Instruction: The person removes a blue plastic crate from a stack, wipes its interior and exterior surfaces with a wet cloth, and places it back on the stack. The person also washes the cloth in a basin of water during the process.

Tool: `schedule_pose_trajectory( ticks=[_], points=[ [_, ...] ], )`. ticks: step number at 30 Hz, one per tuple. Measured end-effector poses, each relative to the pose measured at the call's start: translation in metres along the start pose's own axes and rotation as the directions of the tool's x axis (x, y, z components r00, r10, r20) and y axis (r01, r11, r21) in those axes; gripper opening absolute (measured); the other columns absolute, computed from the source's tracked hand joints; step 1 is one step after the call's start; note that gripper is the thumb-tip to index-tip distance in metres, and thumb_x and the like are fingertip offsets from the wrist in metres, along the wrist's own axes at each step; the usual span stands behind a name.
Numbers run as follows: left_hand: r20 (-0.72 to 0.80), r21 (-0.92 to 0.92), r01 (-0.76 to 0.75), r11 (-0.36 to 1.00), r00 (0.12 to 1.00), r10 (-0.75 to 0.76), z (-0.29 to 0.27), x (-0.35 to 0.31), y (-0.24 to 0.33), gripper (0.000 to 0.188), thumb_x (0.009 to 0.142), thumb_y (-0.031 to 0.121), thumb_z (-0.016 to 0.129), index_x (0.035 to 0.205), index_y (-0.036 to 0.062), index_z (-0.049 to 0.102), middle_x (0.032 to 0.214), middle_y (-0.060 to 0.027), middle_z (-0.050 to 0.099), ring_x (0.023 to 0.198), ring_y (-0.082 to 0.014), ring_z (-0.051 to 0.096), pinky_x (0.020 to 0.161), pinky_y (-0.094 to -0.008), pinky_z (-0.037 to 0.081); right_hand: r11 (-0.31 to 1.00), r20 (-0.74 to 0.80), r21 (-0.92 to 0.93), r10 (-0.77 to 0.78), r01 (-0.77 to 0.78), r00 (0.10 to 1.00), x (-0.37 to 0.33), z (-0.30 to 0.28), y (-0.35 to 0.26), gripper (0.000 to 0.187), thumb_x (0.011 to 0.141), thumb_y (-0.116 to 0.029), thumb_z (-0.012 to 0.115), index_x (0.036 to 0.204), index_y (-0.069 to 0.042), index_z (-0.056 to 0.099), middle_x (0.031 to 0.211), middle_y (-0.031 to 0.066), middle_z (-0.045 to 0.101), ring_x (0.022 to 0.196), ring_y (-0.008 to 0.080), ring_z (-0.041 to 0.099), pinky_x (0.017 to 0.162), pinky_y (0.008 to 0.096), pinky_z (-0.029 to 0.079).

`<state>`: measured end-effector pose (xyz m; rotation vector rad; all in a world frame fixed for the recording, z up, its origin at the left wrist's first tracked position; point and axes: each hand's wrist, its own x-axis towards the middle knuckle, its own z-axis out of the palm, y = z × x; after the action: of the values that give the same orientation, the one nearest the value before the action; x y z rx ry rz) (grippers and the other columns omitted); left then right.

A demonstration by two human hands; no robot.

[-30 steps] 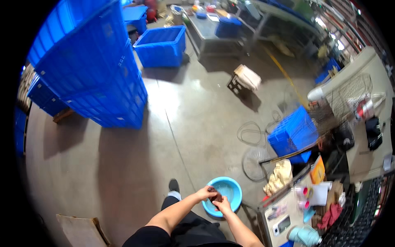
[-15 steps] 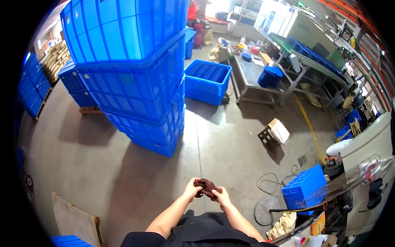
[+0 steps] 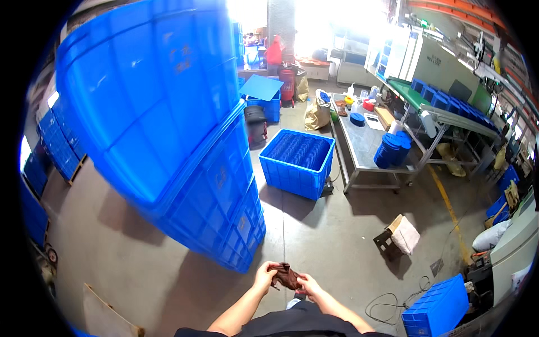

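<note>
A crumpled dark brown cloth [image 3: 287,276] is stretched between my two hands in front of my body. My left hand [image 3: 266,275] has its fingers closed on the left end, and my right hand [image 3: 307,283] pinches the right end. Folds hide the cloth's full shape, so whether it is a glove or a rag I cannot make out. Both hands are over the bare concrete floor, near the foot of a tall stack of blue plastic crates [image 3: 193,185].
Ahead stands a blue crate [image 3: 297,178] of dark blue round parts. A metal worktable [image 3: 368,149] carries blue discs and bottles, beside a conveyor [image 3: 407,95]. On the right are a low stool with a pale pad [image 3: 405,235], a cable [image 3: 383,309] and another blue crate [image 3: 435,306].
My view has moved forward and up, so the crate stack looms larger and the table and stool sit lower in the picture. Both hands keep hold of the cloth, which has shifted shape slightly.
</note>
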<state>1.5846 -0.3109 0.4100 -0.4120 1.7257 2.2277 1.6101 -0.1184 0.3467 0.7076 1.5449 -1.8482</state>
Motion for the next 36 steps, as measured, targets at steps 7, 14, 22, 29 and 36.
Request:
schedule_pose_trajectory(
  ticks=[7,14,22,29,36],
  points=[
    [0.110,-0.183,0.033,0.983,0.994,-0.013,0.052,0.121,0.098,0.021,0.073,-0.004,0.049,0.091,0.0033,0.056,0.087,-0.0080,0.061,0.080,-0.0175,0.060,0.071,-0.0296,0.050,0.931,0.355,0.290,0.110,-0.222,0.928,0.098,0.021,-0.186,0.058,0.092,-0.054,0.040,0.132,-0.013,0.043,0.138,0.0071,0.038,0.126,0.0288,0.035,0.092,0.0545,0.043],
    [0.199,-0.857,0.167,0.487,0.980,0.014,0.048,0.277,0.140,0.034,0.090,0.028,0.038,0.108,0.0045,0.055,0.108,-0.0121,0.061,0.100,-0.0276,0.058,0.090,-0.0387,0.046,0.858,0.498,0.434,0.024,-0.273,0.867,0.164,0.075,-0.342,0.045,0.095,-0.046,0.035,0.092,-0.007,0.058,0.088,0.0077,0.063,0.087,0.0220,0.060,0.084,0.0351,0.047],
    [-0.080,-0.362,-0.137,0.922,0.990,0.116,0.099,0.438,0.241,0.026,0.092,0.017,0.046,0.114,0.0063,0.053,0.081,0.0037,0.050,0.070,-0.0038,0.045,0.065,-0.0181,0.038,0.921,0.486,0.380,-0.117,-0.089,0.866,0.309,0.060,-0.477,0.054,0.089,-0.055,0.042,0.120,-0.012,0.049,0.113,0.0118,0.056,0.101,0.0312,0.056,0.090,0.0393,0.045],
    [-0.310,0.182,-0.383,0.905,0.852,0.423,0.089,0.554,0.316,0.031,0.090,0.007,0.047,0.120,0.0004,0.047,0.074,-0.0004,0.055,0.062,-0.0062,0.048,0.061,-0.0199,0.041,0.869,0.734,0.323,0.021,-0.375,0.679,0.416,0.098,-0.590,0.050,0.096,-0.051,0.032,0.113,-0.008,0.052,0.107,0.0108,0.059,0.099,0.0232,0.057,0.085,0.0370,0.048],
    [-0.767,0.308,-0.318,0.897,0.474,0.432,0.006,0.636,0.389,0.036,0.089,0.015,0.052,0.124,0.0083,0.046,0.115,-0.0035,0.049,0.097,-0.0142,0.048,0.081,-0.0309,0.044,0.931,0.832,-0.117,-0.098,0.346,0.546,0.481,0.174,-0.701,0.061,0.097,-0.049,0.030,0.142,-0.008,0.027,0.141,0.0086,0.034,0.127,0.0158,0.033,0.104,0.0278,0.028]
  ],
)
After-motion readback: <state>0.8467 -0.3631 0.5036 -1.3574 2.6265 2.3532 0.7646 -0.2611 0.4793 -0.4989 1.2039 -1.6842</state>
